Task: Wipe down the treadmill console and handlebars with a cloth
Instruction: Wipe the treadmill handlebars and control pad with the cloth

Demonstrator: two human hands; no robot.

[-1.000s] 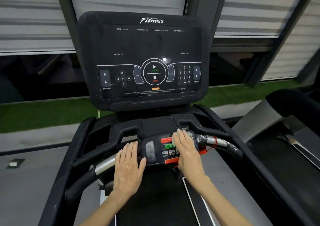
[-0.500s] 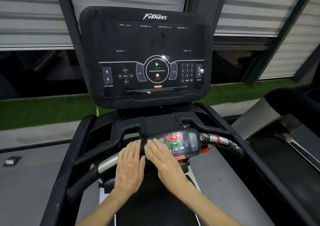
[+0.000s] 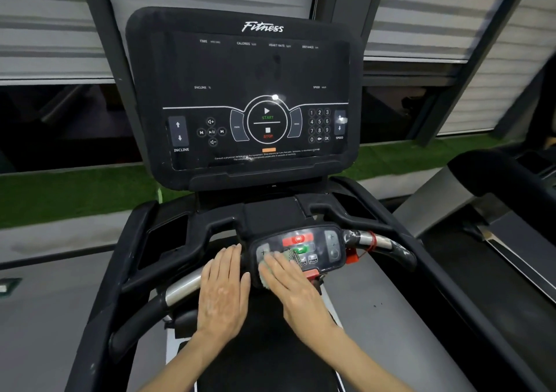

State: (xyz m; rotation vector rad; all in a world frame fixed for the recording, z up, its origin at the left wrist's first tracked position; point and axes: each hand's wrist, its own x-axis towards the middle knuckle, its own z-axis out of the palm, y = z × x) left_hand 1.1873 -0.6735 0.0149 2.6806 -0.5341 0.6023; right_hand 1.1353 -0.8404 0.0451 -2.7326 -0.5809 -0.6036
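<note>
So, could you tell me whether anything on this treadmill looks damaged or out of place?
Yes: a red cord is wound around the right handlebar beside the small control pod, its red clip dangling, and that bar's black grip looks scuffed and patchy.

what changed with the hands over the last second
The right hand, pressing the cloth flat, slid leftward across the small control pod, from its right half to its left end. Nothing was taken hold of or let go. The left hand stayed flat on the handlebar beside the pod; the console screen is unchanged.
</note>
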